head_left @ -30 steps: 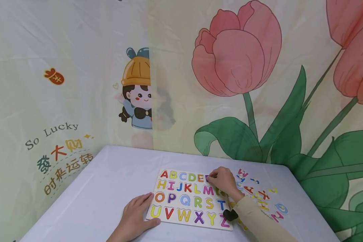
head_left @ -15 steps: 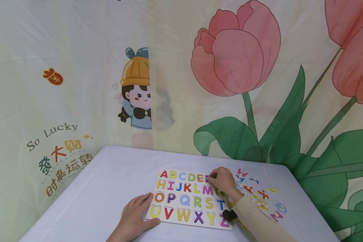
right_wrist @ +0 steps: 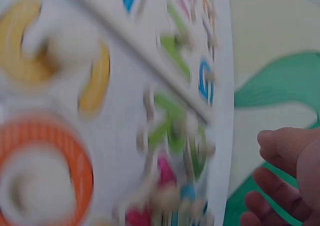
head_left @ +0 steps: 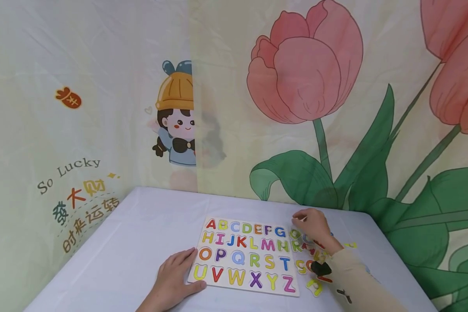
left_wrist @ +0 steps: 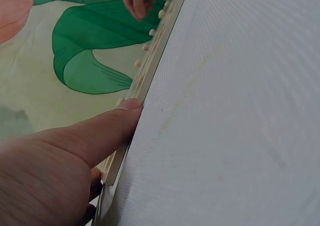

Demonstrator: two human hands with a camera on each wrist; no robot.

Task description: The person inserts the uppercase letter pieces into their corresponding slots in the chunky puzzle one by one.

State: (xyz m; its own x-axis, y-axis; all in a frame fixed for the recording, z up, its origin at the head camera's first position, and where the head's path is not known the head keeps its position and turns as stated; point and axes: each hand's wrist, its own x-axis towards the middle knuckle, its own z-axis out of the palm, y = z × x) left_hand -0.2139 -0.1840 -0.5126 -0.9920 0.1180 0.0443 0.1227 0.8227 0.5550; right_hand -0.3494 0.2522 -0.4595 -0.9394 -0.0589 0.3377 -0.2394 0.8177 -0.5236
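Observation:
A wooden alphabet puzzle board (head_left: pixel 264 289) lies on the table. My left hand (head_left: pixel 171 273) rests at its near left corner, fingers along the left side. In the left wrist view the thumb (left_wrist: pixel 112 123) presses on the board's edge. My right hand (head_left: pixel 313 225) hovers just past the board's right side, above loose letter pieces, with nothing visible in it. In the right wrist view its fingers (right_wrist: pixel 280 148) are loosely bent and apart from any piece. The purple letter F (head_left: pixel 268 230) sits in the top row beside the blue G (head_left: pixel 280 232).
Loose knobbed letters lie right of the board, among them a green R (head_left: pixel 296 246), a yellow S (head_left: pixel 301 266) and a yellow piece (head_left: pixel 315 287). The right forearm covers some. A white cloth (head_left: pixel 156 221) covers the table; a printed tulip curtain (head_left: pixel 226 186) hangs behind.
My right hand has left the purple F and moved right, over the loose letters, uncovering the F and G. The left hand has stayed on the board's corner.

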